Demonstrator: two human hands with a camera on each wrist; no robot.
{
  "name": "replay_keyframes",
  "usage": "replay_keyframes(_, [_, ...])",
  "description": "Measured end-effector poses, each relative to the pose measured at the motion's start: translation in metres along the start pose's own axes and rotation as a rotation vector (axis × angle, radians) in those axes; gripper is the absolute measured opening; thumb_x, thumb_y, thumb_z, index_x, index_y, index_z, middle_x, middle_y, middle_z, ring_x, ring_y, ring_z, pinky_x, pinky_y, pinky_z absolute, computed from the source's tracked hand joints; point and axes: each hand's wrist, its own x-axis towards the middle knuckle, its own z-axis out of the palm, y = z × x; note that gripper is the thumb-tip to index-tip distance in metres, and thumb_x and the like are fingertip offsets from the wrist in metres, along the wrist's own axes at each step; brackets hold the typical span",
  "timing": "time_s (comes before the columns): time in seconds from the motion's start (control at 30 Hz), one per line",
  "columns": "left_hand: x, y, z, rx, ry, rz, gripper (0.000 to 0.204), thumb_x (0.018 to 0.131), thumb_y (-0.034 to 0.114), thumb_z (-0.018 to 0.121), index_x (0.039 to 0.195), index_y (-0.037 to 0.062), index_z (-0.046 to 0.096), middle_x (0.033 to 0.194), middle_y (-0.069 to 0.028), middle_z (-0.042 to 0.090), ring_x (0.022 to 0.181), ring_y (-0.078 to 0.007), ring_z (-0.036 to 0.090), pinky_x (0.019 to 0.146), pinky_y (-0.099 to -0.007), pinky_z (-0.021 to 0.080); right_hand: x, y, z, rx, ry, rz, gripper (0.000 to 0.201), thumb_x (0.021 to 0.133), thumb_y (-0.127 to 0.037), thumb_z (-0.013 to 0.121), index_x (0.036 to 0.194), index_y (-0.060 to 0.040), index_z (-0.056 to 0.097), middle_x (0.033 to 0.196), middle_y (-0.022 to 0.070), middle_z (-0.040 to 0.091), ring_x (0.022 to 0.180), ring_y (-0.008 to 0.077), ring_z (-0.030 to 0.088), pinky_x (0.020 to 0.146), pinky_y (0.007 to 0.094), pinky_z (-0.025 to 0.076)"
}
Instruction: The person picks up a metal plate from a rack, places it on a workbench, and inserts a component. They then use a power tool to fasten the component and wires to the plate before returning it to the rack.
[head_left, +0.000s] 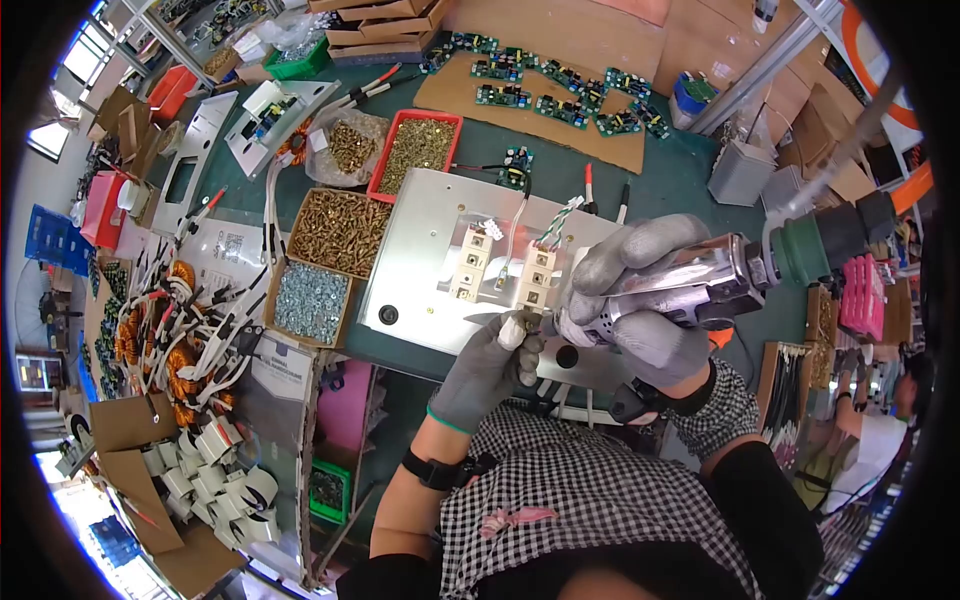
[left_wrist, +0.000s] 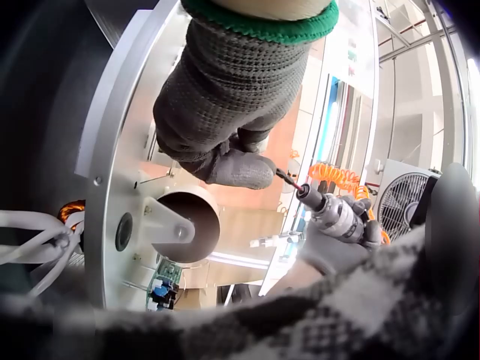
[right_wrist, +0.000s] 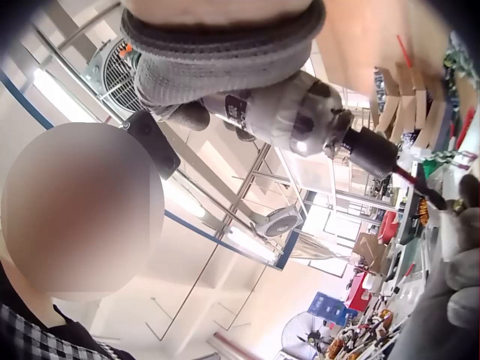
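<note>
My right hand (head_left: 655,240), in a grey glove, grips a pneumatic screwdriver (head_left: 700,270) that points left. Its dark bit (right_wrist: 427,191) reaches to the fingertips of my left hand (head_left: 487,365), also gloved. Between the curled left thumb and fingers is a small brass-coloured piece (right_wrist: 459,204), mostly hidden; I cannot tell its exact kind. Both hands are over the near edge of a silver metal panel (head_left: 415,250). On the panel stand two cream terminal blocks (head_left: 468,265), the right one (head_left: 538,272) just beyond the hands, with thin wires rising from them.
Left of the panel are a box of brass screws (head_left: 340,232), a box of silver fasteners (head_left: 312,300) and a red tray (head_left: 415,150) of small brass parts. Circuit boards (head_left: 560,100) lie on cardboard behind. An orange hose (head_left: 912,187) runs from the screwdriver. Wired coils (head_left: 185,340) crowd the left.
</note>
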Motion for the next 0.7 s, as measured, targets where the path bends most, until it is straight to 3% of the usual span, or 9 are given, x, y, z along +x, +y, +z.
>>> replay_keyframes(0.13, [-0.009, -0.004, 0.001, 0.013, -0.034, 0.060, 0.037, 0.086, 0.033, 0.066, 0.109, 0.0045, 0.055, 0.082, -0.0041, 0.062, 0.063, -0.0095, 0.058, 0.058, -0.0231, 0.053, 0.013, -0.010, 0.035, 0.060, 0.044, 0.021, 0.044, 0.080, -0.006, 0.069, 0.117, -0.0028, 0.045, 0.100, 0.0194, 0.061, 0.083, 0.0244, 0.064, 0.056, 0.0345, 0.053])
replay_keyframes(0.27, [-0.010, -0.006, -0.005, 0.023, -0.029, 0.073, 0.038, 0.087, 0.032, 0.065, 0.109, 0.0042, 0.055, 0.083, -0.0043, 0.061, 0.064, -0.0095, 0.058, 0.058, -0.0235, 0.053, 0.009, -0.003, 0.026, 0.023, -0.041, -0.007, 0.044, 0.081, -0.007, 0.070, 0.117, -0.0027, 0.046, 0.100, 0.0187, 0.061, 0.083, 0.0244, 0.064, 0.056, 0.0341, 0.053])
replay_keyframes(0.43, [-0.013, -0.010, -0.006, 0.096, -0.029, 0.099, 0.040, 0.088, 0.037, 0.063, 0.110, 0.0036, 0.055, 0.083, -0.0039, 0.060, 0.064, -0.0086, 0.058, 0.055, -0.0222, 0.051, 0.012, -0.008, 0.045, 0.044, 0.037, 0.026, 0.044, 0.080, -0.008, 0.071, 0.116, -0.0030, 0.047, 0.100, 0.0183, 0.061, 0.083, 0.0248, 0.065, 0.059, 0.0344, 0.055])
replay_keyframes(0.53, [-0.014, -0.015, -0.014, 0.078, -0.068, 0.048, 0.049, 0.089, 0.046, 0.059, 0.111, 0.0026, 0.055, 0.081, -0.0037, 0.059, 0.063, -0.0078, 0.057, 0.053, -0.0211, 0.048, -0.009, -0.011, 0.032, -0.075, 0.057, 0.123, 0.043, 0.079, -0.006, 0.071, 0.115, -0.0033, 0.046, 0.101, 0.0177, 0.060, 0.084, 0.0239, 0.065, 0.064, 0.0335, 0.056])
replay_keyframes(0.63, [-0.022, -0.006, -0.012, 0.230, -0.359, -0.110, 0.064, 0.086, 0.057, 0.056, 0.116, 0.0008, 0.053, 0.081, -0.0030, 0.059, 0.063, -0.0069, 0.056, 0.052, -0.0200, 0.046, -0.023, -0.014, 0.026, -0.295, 0.054, 0.188, 0.040, 0.080, -0.001, 0.067, 0.114, -0.0040, 0.044, 0.102, 0.0170, 0.059, 0.086, 0.0224, 0.064, 0.067, 0.0331, 0.056])
replay_keyframes(0.7, [-0.028, -0.005, -0.027, 0.511, -0.225, -0.320, 0.074, 0.082, 0.063, 0.056, 0.120, -0.0008, 0.050, 0.089, -0.0053, 0.061, 0.072, -0.0105, 0.060, 0.058, -0.0224, 0.050, -0.037, -0.007, 0.014, -0.331, 0.062, 0.245, 0.040, 0.079, 0.008, 0.059, 0.113, -0.0060, 0.042, 0.103, 0.0161, 0.058, 0.085, 0.0205, 0.063, 0.068, 0.0330, 0.056])
